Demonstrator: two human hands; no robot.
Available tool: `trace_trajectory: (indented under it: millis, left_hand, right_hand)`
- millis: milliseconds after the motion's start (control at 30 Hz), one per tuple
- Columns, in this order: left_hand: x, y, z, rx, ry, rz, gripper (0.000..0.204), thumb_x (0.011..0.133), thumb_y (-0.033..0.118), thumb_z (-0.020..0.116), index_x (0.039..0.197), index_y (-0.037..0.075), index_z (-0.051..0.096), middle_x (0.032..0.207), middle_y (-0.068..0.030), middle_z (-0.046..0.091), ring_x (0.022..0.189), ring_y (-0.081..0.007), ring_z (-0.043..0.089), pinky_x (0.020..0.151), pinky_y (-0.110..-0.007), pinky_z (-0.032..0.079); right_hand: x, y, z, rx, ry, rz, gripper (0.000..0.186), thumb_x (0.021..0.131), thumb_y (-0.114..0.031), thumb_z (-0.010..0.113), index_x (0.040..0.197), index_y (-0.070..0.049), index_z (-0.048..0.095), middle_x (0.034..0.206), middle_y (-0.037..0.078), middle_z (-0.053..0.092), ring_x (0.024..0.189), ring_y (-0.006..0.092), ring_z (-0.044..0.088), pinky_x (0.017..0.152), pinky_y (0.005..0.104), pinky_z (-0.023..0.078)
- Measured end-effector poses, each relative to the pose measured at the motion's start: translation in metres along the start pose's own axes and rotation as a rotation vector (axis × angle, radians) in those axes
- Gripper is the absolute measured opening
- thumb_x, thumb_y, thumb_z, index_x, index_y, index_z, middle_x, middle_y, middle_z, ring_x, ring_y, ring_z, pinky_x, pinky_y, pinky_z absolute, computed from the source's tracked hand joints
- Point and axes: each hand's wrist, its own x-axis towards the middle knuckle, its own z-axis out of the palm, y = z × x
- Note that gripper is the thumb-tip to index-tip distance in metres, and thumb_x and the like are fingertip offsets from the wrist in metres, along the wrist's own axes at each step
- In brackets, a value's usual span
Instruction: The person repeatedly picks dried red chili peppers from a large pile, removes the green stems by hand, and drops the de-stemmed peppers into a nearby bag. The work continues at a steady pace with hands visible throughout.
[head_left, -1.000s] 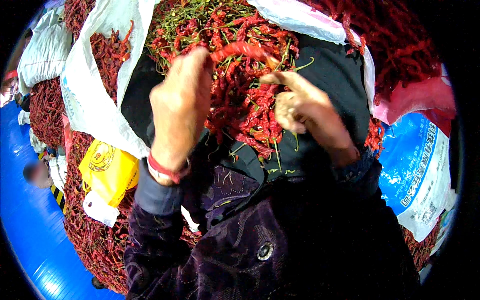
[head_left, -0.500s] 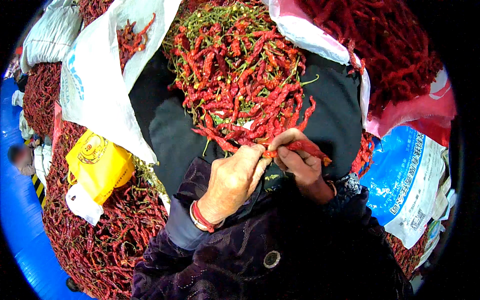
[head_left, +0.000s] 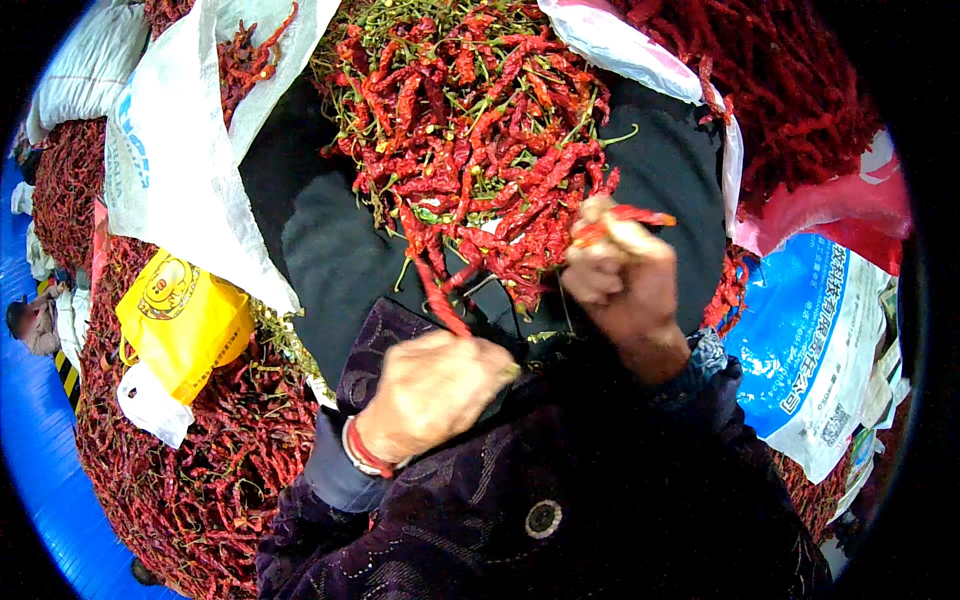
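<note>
My left hand (head_left: pixel 440 385), blurred, is closed low over my dark purple clothing; what it grips I cannot make out. A red chilli (head_left: pixel 440 305) lies just above its knuckles. My right hand (head_left: pixel 620 270) is raised to the right, fingers closed on a wrinkled red chilli (head_left: pixel 640 215) that pokes out above them. Beyond both hands, a heap of dried red chillies with green stems (head_left: pixel 460 130) rests on black cloth (head_left: pixel 650 170).
White sacks (head_left: pixel 175 130), chilli piles (head_left: pixel 200 480) and a yellow bag (head_left: pixel 180 310) are on my left. A person (head_left: pixel 35 320) is near the blue floor sheet (head_left: pixel 40 450). More chillies (head_left: pixel 760 90) and a blue-white sack (head_left: pixel 800 340) are on the right.
My hands came together low on a chilli half a second ago and have now parted: the right moved upward with a chilli, the left moved slightly down.
</note>
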Motion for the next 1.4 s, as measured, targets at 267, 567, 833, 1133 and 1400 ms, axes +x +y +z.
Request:
trace_trajectory:
  millis: [267, 567, 833, 1133, 1400]
  left_hand:
    - [-0.019, -0.022, -0.018, -0.389, 0.404, -0.722, 0.008, 0.087, 0.0, 0.049, 0.092, -0.002, 0.055, 0.08, -0.0077, 0.061, 0.053, -0.0108, 0.055, 0.052, -0.023, 0.045]
    - [0.011, -0.028, 0.007, 0.358, 0.167, -0.269, 0.036, 0.069, 0.007, 0.07, 0.102, 0.001, 0.056, 0.092, -0.0138, 0.059, 0.086, -0.0298, 0.056, 0.077, -0.037, 0.044]
    - [0.007, -0.031, -0.014, -0.213, 0.438, -0.481, 0.016, 0.082, -0.004, 0.057, 0.098, -0.003, 0.059, 0.085, -0.0066, 0.06, 0.077, -0.0127, 0.058, 0.071, -0.023, 0.046]
    - [0.012, -0.027, -0.047, -0.461, 0.464, -0.29, 0.014, 0.087, -0.003, 0.051, 0.1, -0.004, 0.055, 0.098, -0.0112, 0.056, 0.08, -0.0158, 0.06, 0.072, -0.025, 0.048]
    - [0.047, -0.01, -0.035, -0.423, 0.603, -0.236, 0.038, 0.083, 0.0, 0.057, 0.119, -0.001, 0.044, 0.109, -0.0116, 0.053, 0.091, -0.018, 0.057, 0.08, -0.028, 0.046]
  right_hand:
    - [0.002, -0.027, -0.013, -0.015, -0.248, -0.105, 0.032, 0.094, -0.028, 0.034, 0.073, -0.006, 0.047, 0.062, 0.002, 0.039, 0.045, 0.0093, 0.032, 0.039, 0.0232, 0.027]
    - [0.01, -0.023, -0.017, 0.053, -0.283, -0.053, 0.036, 0.094, -0.026, 0.032, 0.063, -0.008, 0.04, 0.062, 0.002, 0.037, 0.054, 0.0106, 0.035, 0.043, 0.0218, 0.03]
    - [0.007, -0.03, -0.014, 0.048, -0.287, -0.049, 0.022, 0.091, -0.016, 0.04, 0.105, -0.003, 0.052, 0.064, 0.001, 0.038, 0.051, 0.0107, 0.037, 0.043, 0.0238, 0.032]
    - [0.034, -0.043, 0.074, -1.098, -0.507, 0.068, 0.029, 0.089, -0.022, 0.047, 0.108, -0.003, 0.057, 0.054, -0.002, 0.044, 0.046, 0.0088, 0.042, 0.042, 0.025, 0.035]
    - [0.035, -0.005, 0.086, -1.424, -0.275, -0.19, 0.025, 0.083, -0.023, 0.057, 0.091, 0.0, 0.059, 0.059, 0.01, 0.054, 0.054, 0.015, 0.051, 0.053, 0.0318, 0.041]
